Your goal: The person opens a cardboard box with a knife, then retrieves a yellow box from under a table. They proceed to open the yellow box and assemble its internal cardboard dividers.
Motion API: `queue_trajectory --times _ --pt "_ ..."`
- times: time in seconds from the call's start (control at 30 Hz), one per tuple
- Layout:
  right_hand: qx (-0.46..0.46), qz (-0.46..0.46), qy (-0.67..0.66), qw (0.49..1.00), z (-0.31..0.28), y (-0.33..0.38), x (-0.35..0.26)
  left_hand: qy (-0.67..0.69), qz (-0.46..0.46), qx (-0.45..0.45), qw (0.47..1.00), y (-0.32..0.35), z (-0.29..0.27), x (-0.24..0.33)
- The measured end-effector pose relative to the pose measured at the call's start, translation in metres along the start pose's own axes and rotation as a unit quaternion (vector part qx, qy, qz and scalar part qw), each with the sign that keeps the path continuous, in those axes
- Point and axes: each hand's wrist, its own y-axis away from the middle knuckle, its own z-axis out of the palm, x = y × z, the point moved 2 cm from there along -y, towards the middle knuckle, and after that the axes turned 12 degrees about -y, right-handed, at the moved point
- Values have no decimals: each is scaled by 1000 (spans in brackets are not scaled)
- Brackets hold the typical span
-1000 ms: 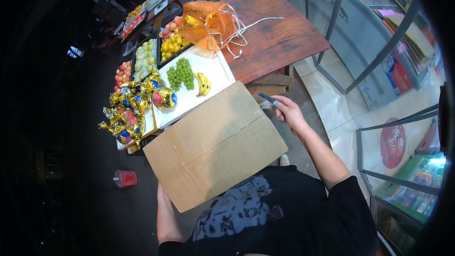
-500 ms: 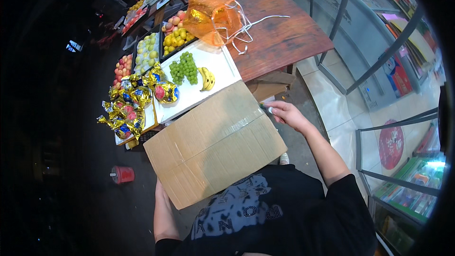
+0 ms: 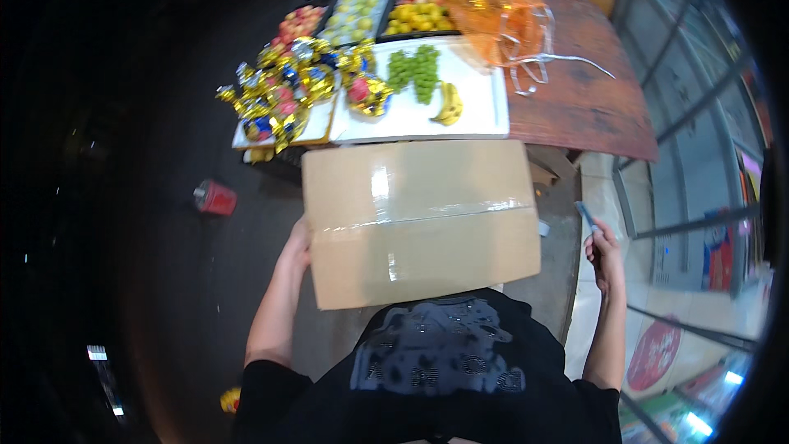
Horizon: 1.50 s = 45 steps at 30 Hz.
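A taped brown cardboard box is held in front of my body, its flat face up and its far edge close to the white foam tray. My left hand grips its left side, with the fingers partly hidden by the cardboard. Off to the right of the box, my right hand is closed around a slim, dark, knife-like tool that points up and away from me. Its exact kind is blurred.
Beyond the box, a white foam tray bears green grapes and bananas. Gold-foil-wrapped fruits crowd the left. An orange mesh bag lies on a wooden table. A red bucket stands on the floor; glass doors rise at right.
The view has turned, and the box now sits squarer in front of me. My right hand has moved from beside the box's right edge to farther right, and its tool shows more.
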Motion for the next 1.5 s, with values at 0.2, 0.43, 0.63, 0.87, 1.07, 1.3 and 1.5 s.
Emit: queue_trajectory --times 0.2,0.43,0.63,0.87,1.07,1.3,1.5 --pt "-293 -45 153 943 216 49 -30 -62 23 -2 998 16 54 46" --pt "-414 -375 404 725 329 77 -28 -123 34 -28 991 41 96 86" --pt "-426 -386 425 699 328 73 -26 -124 34 -36 991 42 96 86" --pt "-439 -378 404 708 313 70 -33 -141 29 -50 988 38 100 89" --pt "-401 -392 435 705 292 64 -35 -159 29 -50 986 41 111 92" --pt "-356 -373 569 641 225 44 -31 -167 17 -49 985 36 101 84" --pt "-290 -342 636 628 127 17 -14 -175 30 -8 984 31 90 76"
